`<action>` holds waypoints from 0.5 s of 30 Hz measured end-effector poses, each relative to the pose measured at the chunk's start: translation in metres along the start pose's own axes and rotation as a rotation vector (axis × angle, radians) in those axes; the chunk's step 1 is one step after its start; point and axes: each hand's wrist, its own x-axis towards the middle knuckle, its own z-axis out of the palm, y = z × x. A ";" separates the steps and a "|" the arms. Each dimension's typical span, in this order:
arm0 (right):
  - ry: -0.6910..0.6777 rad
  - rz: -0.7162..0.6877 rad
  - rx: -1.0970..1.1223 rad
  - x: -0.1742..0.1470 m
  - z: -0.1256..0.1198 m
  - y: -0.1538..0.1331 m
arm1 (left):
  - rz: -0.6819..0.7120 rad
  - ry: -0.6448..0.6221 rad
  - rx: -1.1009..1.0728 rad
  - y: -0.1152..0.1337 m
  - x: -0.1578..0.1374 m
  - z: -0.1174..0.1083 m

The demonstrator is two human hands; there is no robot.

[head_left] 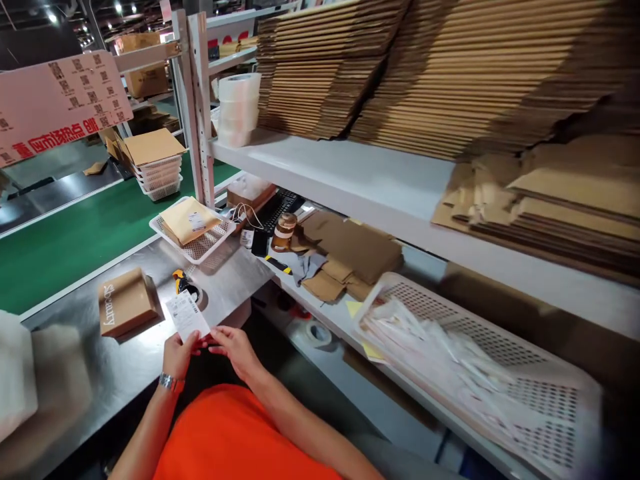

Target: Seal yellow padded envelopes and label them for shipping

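Note:
My left hand, with a watch on the wrist, and my right hand together hold a white printed label by its near edge, just above the steel table. A small closed brown cardboard box with white lettering lies on the table to the left of the label. A yellow and black tape cutter lies just beyond the label.
A white basket holding a padded envelope sits at the table's far end. A large white basket of white packets stands on the right. Flat cartons and tape rolls fill the shelf. A green conveyor runs on the left.

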 end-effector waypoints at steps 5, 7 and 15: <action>0.011 -0.048 -0.015 -0.003 -0.020 0.005 | -0.031 -0.065 0.125 -0.021 0.004 0.013; 0.033 -0.079 -0.036 -0.003 -0.026 0.007 | 0.013 0.053 0.242 -0.030 0.006 0.018; 0.037 -0.132 -0.115 -0.003 -0.038 0.016 | 0.411 -0.157 0.429 -0.025 -0.014 0.036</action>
